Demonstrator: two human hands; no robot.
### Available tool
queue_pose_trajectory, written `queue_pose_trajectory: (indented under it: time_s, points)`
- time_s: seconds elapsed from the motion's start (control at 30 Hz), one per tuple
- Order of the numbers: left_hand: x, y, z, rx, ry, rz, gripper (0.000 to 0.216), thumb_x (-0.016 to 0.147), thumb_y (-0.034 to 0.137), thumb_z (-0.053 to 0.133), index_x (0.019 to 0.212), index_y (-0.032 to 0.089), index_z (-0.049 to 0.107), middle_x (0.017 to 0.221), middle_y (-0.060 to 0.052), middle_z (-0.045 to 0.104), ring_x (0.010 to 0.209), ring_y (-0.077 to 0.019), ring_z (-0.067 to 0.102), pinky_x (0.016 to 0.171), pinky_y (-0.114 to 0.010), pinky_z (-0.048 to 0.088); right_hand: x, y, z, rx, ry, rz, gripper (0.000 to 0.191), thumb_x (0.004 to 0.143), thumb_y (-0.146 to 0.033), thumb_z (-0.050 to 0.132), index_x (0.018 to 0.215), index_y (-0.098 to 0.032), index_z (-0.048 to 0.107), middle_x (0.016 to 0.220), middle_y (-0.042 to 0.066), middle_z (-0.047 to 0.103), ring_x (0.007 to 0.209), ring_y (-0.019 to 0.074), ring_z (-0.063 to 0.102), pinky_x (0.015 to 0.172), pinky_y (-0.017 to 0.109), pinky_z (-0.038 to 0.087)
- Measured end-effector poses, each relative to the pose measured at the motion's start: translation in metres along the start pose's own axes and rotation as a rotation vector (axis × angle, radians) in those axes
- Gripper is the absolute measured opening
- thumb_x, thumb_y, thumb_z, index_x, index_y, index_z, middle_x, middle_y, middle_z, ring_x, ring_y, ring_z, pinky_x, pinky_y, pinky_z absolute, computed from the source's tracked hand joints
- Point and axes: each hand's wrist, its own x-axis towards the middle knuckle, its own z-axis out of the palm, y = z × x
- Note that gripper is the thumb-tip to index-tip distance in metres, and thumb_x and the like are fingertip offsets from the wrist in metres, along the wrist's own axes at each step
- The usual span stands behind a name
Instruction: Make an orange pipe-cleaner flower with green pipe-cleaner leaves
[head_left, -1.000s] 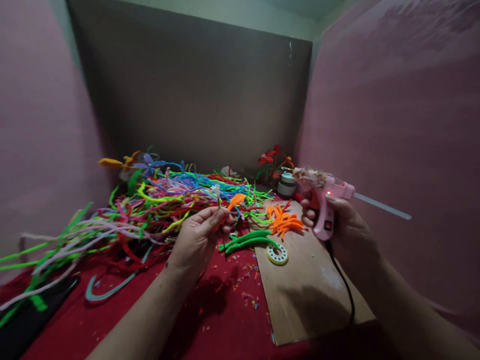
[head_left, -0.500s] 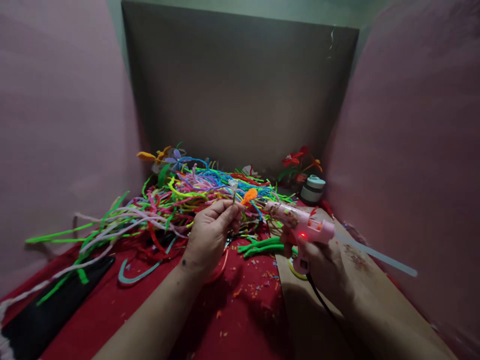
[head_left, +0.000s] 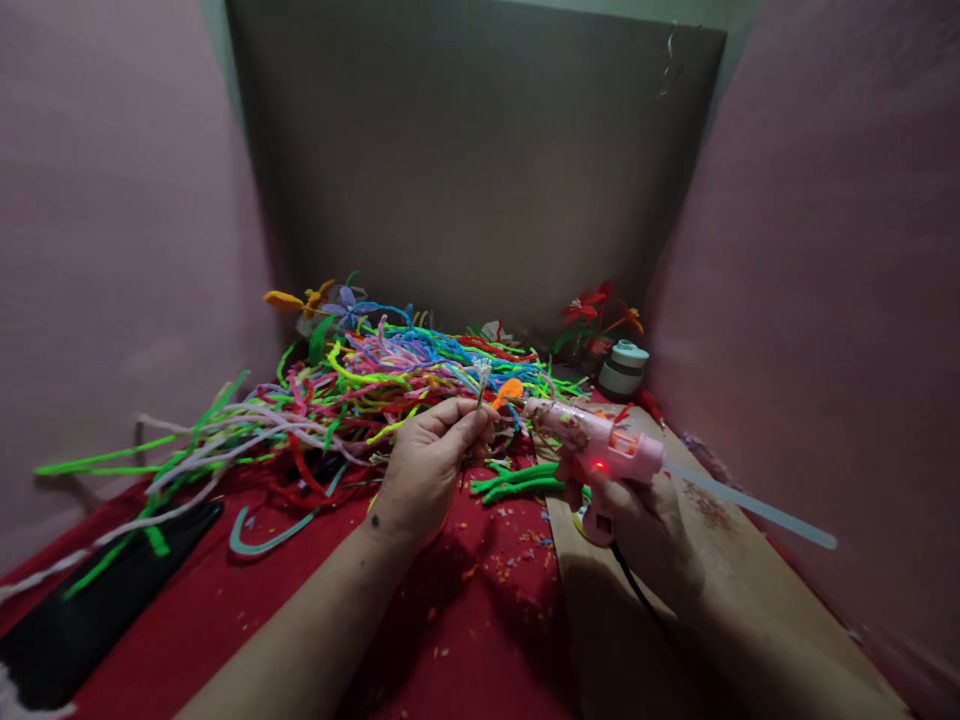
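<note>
Above the red cloth (head_left: 480,640), the left hand (head_left: 427,470) pinches an orange-petalled stem (head_left: 508,391) upright between its fingertips. At its three o'clock the right hand (head_left: 637,520) is closed round a pink glue gun (head_left: 607,450), with the nozzle at the petal. Green pieces (head_left: 517,482) lie between the hands. The pipe-cleaner heap (head_left: 360,385) spreads toward ten o'clock and a wooden board (head_left: 697,590) toward five.

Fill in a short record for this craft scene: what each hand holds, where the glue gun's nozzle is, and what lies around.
Left hand: pinches an orange pipe-cleaner piece
Right hand: grips a pink glue gun, red light on
Nozzle: close to the orange piece; contact unclear
Behind: pile of coloured pipe cleaners
Below the gun: green pieces on red cloth
</note>
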Motion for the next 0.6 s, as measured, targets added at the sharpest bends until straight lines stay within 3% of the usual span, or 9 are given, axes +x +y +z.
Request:
queue_pose_trajectory:
  time_s: [0.27, 0.5, 0.6]
  points:
    - [-0.001, 0.0, -0.001, -0.043, -0.011, -0.017, 0.015, 0.075, 0.028, 0.064, 0.072, 0.013, 0.064, 0.063, 0.001, 0.055, 0.054, -0.0055, 0.045, 0.052, -0.019, 0.034, -0.003, 0.02, -0.002, -0.037, 0.046, -0.092, 0.018, 0.071, -0.037, 0.059, 0.069, -0.019, 0.057, 0.05, -0.005, 0.038, 0.04, 0.0067, 0.03, 0.034, 0.02, 0.026]
    - [-0.001, -0.002, -0.002, -0.061, -0.023, -0.046, 0.015, 0.076, 0.027, 0.063, 0.072, 0.013, 0.063, 0.064, 0.0, 0.055, 0.054, -0.0053, 0.045, 0.052, -0.02, 0.035, 0.001, 0.041, -0.012, -0.21, 0.018, -0.223, 0.025, 0.08, -0.035, 0.055, 0.095, -0.016, 0.064, 0.061, 0.001, 0.055, 0.045, 0.01, 0.04, 0.038, 0.023, 0.033]
    - [0.0, -0.002, -0.002, -0.075, -0.015, -0.049, 0.015, 0.076, 0.027, 0.063, 0.072, 0.013, 0.064, 0.064, 0.001, 0.055, 0.053, -0.0049, 0.045, 0.052, -0.019, 0.034, 0.002, 0.05, -0.017, -0.277, 0.024, -0.302, 0.022, 0.082, -0.034, 0.054, 0.093, -0.019, 0.066, 0.06, 0.001, 0.057, 0.045, 0.0114, 0.043, 0.04, 0.024, 0.038]
